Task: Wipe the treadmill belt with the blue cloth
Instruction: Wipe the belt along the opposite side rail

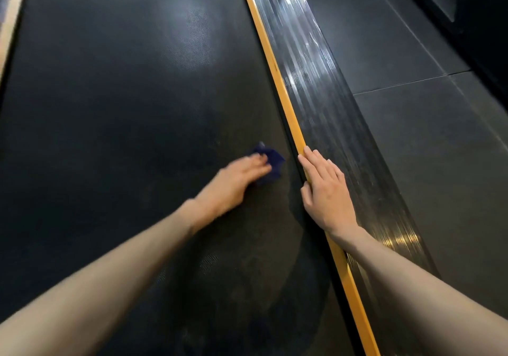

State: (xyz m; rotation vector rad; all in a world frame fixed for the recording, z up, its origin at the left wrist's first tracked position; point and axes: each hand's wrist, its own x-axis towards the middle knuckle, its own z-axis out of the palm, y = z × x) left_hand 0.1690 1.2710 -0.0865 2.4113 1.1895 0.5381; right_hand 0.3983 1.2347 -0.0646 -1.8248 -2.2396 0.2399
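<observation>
Treadmill belt (110, 108) is lying open ahead and leftward; right hand (327, 193) is resting flat on the yellow strip (277, 80), blocking that edge.

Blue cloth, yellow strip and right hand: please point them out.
blue cloth (273, 160), head view, its uncovered far fold.
yellow strip (278, 80), head view, upper stretch.
right hand (327, 193), head view, back of hand.

- Left forearm (110, 273) reaches forward from lower left, bare, wrist nearly straight.
- Left hand (236, 179), motion-blurred, lies palm down with its fingers bent over the blue cloth (270, 160), holding it.
- Right forearm (426, 287) comes in from lower right, bare.
- Right hand (327, 190) lies flat, palm down, fingers straight and together, resting on the yellow edge strip (275, 67), thumb alongside.
</observation>
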